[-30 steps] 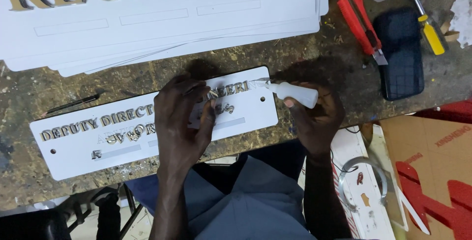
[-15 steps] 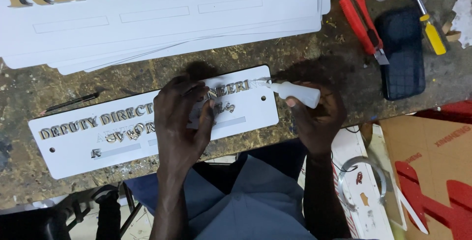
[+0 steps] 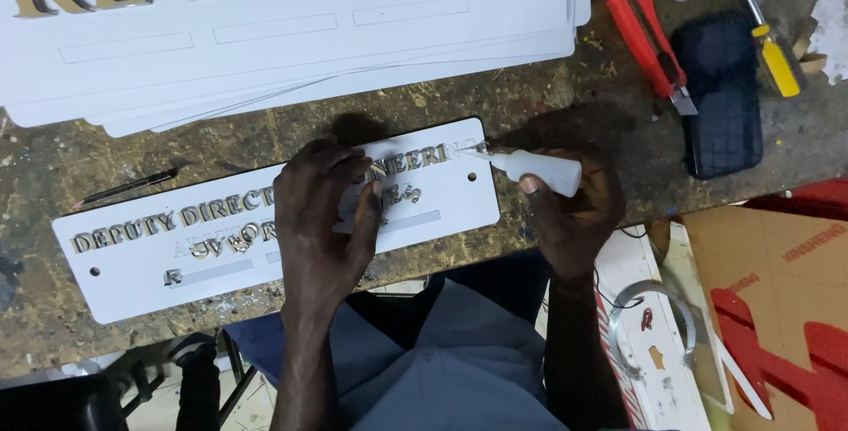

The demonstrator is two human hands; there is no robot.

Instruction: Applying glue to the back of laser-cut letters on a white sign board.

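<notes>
Left hand (image 3: 322, 219) is spread flat, fingers pressing down on the middle of the small white sign plate (image 3: 274, 219), which lies along the near edge of the worn workbench (image 3: 548, 100). Right hand (image 3: 570, 210) is wrapped around a little white squeeze bottle (image 3: 534, 169), thumb on its side, its thin nozzle pointing at the plate's upper right corner, right by the end of the top row of gold letters. Compared with a second ago, almost nothing has shifted: same pressing palm, same bottle angle, the nozzle perhaps a touch closer to the last letters, so the work sits on that one spot. Behind, a stack of big white boards (image 3: 291, 51) carries large gold letters. Off to the right lie a red cutter (image 3: 649, 29), a yellow-handled screwdriver (image 3: 768, 42) and a dark pouch (image 3: 720, 95), well apart from both hands.
</notes>
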